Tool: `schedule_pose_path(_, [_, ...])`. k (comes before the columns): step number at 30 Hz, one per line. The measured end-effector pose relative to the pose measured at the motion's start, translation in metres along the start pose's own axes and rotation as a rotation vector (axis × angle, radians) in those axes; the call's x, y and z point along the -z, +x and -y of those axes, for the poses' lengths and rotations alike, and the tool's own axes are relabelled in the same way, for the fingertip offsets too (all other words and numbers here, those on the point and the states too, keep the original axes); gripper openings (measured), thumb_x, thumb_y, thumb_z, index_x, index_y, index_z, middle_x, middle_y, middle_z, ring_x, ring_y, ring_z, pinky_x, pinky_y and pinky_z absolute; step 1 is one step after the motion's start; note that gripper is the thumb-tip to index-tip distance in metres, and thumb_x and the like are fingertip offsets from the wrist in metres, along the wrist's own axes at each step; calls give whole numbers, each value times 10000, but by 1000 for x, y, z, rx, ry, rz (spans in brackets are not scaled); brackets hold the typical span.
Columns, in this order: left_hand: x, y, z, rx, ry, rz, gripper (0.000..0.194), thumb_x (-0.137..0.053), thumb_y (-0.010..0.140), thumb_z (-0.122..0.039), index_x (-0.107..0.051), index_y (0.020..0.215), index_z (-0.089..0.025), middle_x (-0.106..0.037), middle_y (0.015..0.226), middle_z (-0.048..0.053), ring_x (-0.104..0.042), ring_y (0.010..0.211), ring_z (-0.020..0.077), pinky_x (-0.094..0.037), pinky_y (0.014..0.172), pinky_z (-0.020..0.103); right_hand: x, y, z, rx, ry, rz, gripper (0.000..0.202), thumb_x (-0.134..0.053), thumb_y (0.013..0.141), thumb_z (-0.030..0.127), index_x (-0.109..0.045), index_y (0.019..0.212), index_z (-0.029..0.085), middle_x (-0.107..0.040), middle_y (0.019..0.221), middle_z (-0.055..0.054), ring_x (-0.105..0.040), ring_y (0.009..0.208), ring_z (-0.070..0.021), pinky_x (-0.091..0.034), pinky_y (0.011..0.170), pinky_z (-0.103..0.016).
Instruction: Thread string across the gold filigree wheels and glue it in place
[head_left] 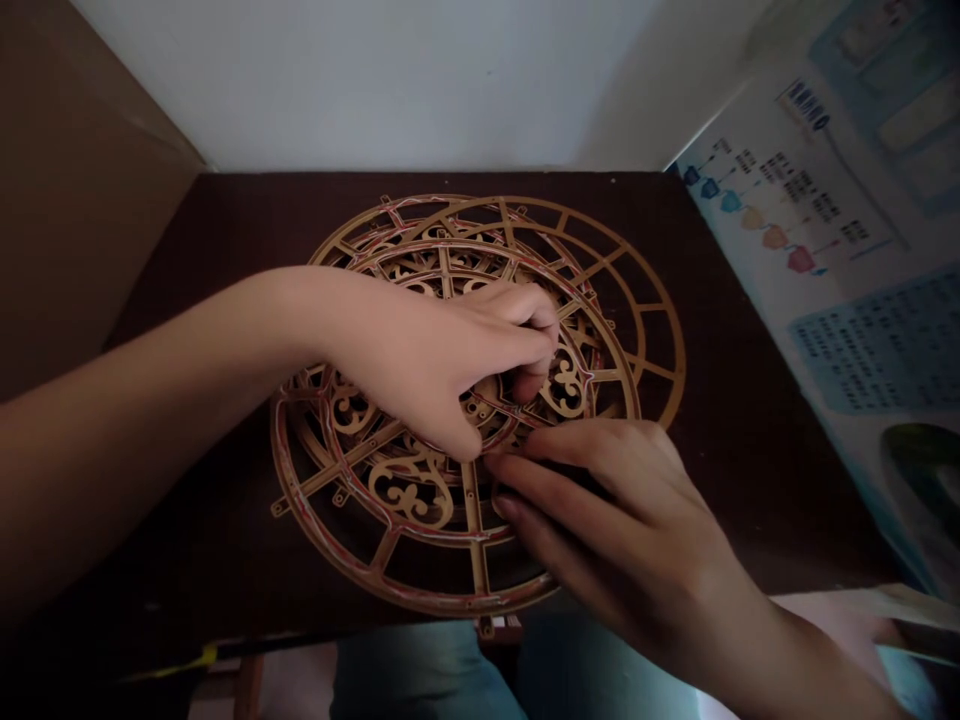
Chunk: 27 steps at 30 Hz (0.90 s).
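**Both hands on the wheel stack, near its middle**

Stack of openwork wheels [474,500] lies flat on the dark tabletop [750,480], tan parts with red and whitish lines along many rims and spokes. Top wheel [382,590] sits toward the person, its lower spoke reaching past the near table edge. Plain tan ring [681,350], no red visible, pokes out from the stack on the far right.

Left hand [442,350] is palm down over the middle, fingers curled down, thumb spread toward the person. Fingertips are at the parts just right of the hub; can't tell if they grip anything.

Right hand [637,510] comes in from the near right, fingers bent and close together, tips at the near side of the hub, just beside the left thumb. Can't tell if it pinches a part or only presses.

One scroll piece [409,498] shows near left of the hub, another [566,385] right of the left fingers. Pale wall [375,90] behind the table, printed poster [847,230] on the right, jeans legs [420,670] below the near edge
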<state>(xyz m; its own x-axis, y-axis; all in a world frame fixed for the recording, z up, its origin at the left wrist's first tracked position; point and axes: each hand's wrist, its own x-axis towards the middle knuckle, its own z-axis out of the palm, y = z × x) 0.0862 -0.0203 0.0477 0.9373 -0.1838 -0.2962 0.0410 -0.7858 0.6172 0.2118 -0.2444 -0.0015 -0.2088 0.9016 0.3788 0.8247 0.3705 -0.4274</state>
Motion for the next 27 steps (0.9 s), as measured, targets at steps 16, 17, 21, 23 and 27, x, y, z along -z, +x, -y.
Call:
schedule_pose_path(16, [-2,-1,-4,-19,9,-22,350,-710,804,-283,-625,1128,-179,-488,1406,94,-568,1194,275,-509,1017,387,-5,-1,-5,12,2,-28,193,-644,1043,132,-688,1230,139,-673,1134,-80,-598,1072,-199,-425,923,-354])
schedule_pose_path(17, [-2,-1,-4,-20,7,-25,346,-706,802,-281,-625,1124,-182,-491,1409,96,-575,1183,272,-513,1006,387,-6,0,-4,16,3,-32,193,-646,1041,128,-691,1229,133,-682,1136,-83,-604,1081,-198,-430,933,-354])
schedule_pose_path(21, [-2,-1,-2,-24,-5,-19,339,-701,804,-270,-634,1128,-194,-490,1444,96,-592,1148,251,-520,968,375,-5,-3,-4,61,-1,-40,194,-656,1036,113,-691,1227,102,-740,1171,-94,-623,1163,-199,-452,994,-361])
schedule_pose_path(23, [-2,0,-2,-21,-7,-8,339,-698,795,-253,-629,1122,-195,-496,1438,91,-591,1134,242,-516,951,359,-4,-5,-5,103,-10,-35,185,-645,1049,113,-689,1229,101,-766,1207,-94,-627,1207,-205,-450,1022,-378])
schedule_pose_path(27, [-3,1,-4,-13,14,-23,369,-736,740,-236,-610,1085,-206,-512,1403,89,-568,1167,265,-500,965,357,-4,-8,-5,149,-2,6,173,-576,1103,141,-687,1235,126,-777,1281,-87,-616,1276,-205,-419,1055,-397])
